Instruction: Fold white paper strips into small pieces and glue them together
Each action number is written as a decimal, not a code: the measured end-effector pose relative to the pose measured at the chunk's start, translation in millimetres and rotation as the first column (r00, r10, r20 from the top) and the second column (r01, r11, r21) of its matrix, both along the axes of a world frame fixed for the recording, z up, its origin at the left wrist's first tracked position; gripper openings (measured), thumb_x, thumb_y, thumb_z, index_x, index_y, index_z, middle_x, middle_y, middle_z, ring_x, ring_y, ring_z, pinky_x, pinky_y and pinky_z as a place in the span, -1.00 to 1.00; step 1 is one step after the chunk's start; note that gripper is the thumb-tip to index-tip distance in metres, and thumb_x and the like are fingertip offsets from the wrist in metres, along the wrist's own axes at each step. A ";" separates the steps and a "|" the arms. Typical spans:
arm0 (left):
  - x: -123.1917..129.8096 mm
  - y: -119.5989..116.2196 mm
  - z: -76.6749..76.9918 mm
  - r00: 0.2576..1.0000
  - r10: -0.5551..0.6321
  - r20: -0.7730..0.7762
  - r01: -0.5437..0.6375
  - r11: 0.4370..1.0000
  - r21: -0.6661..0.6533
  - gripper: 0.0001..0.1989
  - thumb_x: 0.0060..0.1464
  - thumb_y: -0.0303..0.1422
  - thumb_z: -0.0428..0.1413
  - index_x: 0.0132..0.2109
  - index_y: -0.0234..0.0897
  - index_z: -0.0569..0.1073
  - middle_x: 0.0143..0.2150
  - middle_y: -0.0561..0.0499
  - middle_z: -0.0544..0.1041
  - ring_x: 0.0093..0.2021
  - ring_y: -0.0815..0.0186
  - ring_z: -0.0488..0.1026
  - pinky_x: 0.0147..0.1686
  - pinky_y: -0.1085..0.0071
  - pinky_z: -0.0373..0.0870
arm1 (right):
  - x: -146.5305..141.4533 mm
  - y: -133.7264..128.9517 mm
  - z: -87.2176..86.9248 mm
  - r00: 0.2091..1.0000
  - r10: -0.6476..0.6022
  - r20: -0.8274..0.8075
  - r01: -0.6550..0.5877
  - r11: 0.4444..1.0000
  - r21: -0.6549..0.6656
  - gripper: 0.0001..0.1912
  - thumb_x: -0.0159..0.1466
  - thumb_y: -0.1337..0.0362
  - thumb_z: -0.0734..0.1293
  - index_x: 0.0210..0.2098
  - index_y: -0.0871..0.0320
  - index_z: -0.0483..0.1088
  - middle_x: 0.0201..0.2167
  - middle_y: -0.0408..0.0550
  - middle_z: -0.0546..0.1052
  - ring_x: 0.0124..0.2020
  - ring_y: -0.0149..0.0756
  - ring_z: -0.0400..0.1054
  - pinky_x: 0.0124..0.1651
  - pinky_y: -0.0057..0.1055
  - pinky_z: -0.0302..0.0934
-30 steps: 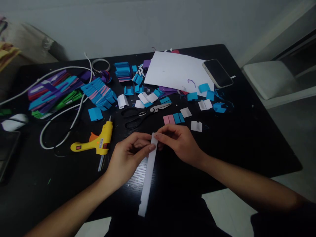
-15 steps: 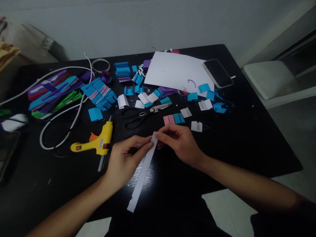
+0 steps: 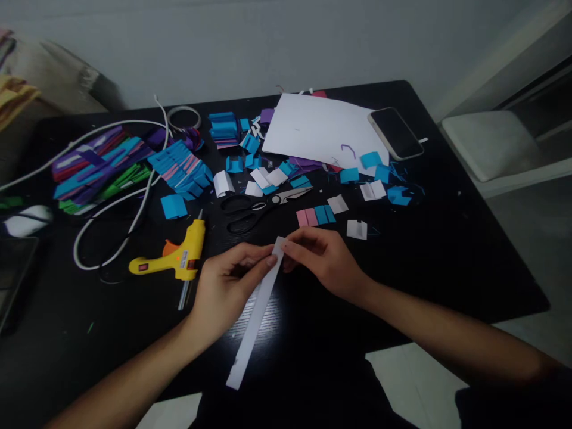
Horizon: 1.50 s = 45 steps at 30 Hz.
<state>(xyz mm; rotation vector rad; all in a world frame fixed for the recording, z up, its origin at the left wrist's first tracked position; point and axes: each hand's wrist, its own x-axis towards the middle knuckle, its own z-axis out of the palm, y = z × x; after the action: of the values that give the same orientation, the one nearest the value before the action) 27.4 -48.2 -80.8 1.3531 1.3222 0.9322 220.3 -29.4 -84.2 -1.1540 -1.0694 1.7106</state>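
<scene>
A long white paper strip (image 3: 256, 322) slants down toward the near edge of the black table. My left hand (image 3: 232, 283) pinches it near its upper end between thumb and fingers. At the very top of the strip, my right hand (image 3: 326, 259) grips the tip, its curled fingers partly hidden behind. Just beyond my hands lie a folded pink paper piece (image 3: 306, 217) and a blue one (image 3: 325, 214). Black-handled scissors (image 3: 266, 208) rest farther back, blades pointing right. Left of my left hand is a yellow glue gun (image 3: 190, 250) with a clear stick out its back.
White paper sheets (image 3: 317, 125) and a phone (image 3: 395, 132) lie at the back right. Bundles of coloured strips (image 3: 100, 170) and folded blue paper (image 3: 181, 170) fill the left, with a white cable (image 3: 80, 232) looping round. A white mouse (image 3: 27, 220) sits far left.
The strip's lower end has swung slightly left and toward me. Both hands keep their grip in nearly the same place; the whole view shifts very slightly.
</scene>
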 end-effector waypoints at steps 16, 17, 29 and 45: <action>0.2 -0.3 1.3 1.000 -0.001 0.017 0.001 1.000 0.001 -0.91 0.13 -0.37 0.33 -0.18 -0.20 0.68 -0.35 0.08 0.69 -0.39 0.44 0.54 -0.40 0.60 0.44 | 0.3 -0.2 -0.3 0.999 0.003 -0.042 -0.002 1.000 0.019 -0.65 0.31 0.01 0.46 -0.30 0.22 0.57 -0.41 -0.08 0.58 -0.39 -0.34 0.50 -0.25 -0.37 0.43; 0.2 -0.3 1.4 1.000 -0.003 0.020 0.003 1.000 0.002 -0.91 0.13 -0.37 0.33 -0.18 -0.20 0.68 -0.36 0.08 0.68 -0.40 0.45 0.54 -0.40 0.60 0.44 | 0.4 -0.4 -0.1 1.000 0.009 -0.021 -0.009 1.000 0.021 -0.67 0.26 0.04 0.51 -0.31 0.22 0.56 -0.43 -0.10 0.58 -0.40 -0.35 0.50 -0.26 -0.39 0.42; -0.4 5.9 4.8 0.983 -0.067 0.173 0.098 0.979 -0.179 -0.92 0.15 -0.39 0.31 -0.18 -0.24 0.62 -0.36 0.08 0.68 -0.35 0.43 0.59 -0.33 0.60 0.47 | -1.0 -2.1 1.1 0.996 0.021 0.085 -0.027 0.997 0.071 -0.75 0.21 0.15 0.56 -0.35 0.21 0.53 -0.51 -0.17 0.55 -0.48 -0.40 0.46 -0.34 -0.45 0.36; -4.9 14.1 10.5 0.974 -0.149 0.169 0.183 0.960 -0.211 -0.84 0.15 -0.33 0.27 -0.36 -0.31 0.53 -0.49 0.06 0.57 -0.46 0.40 0.47 -0.40 0.52 0.40 | -1.8 -2.0 3.4 0.991 0.120 0.063 -0.123 0.990 0.062 -0.75 0.23 0.15 0.54 -0.34 0.20 0.51 -0.48 -0.17 0.53 -0.45 -0.39 0.43 -0.32 -0.43 0.33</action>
<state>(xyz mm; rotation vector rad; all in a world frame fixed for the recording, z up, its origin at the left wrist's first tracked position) 22.5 -34.1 -70.3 1.1741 1.1420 0.7308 218.5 -31.3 -80.8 -1.1240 -1.2463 1.7296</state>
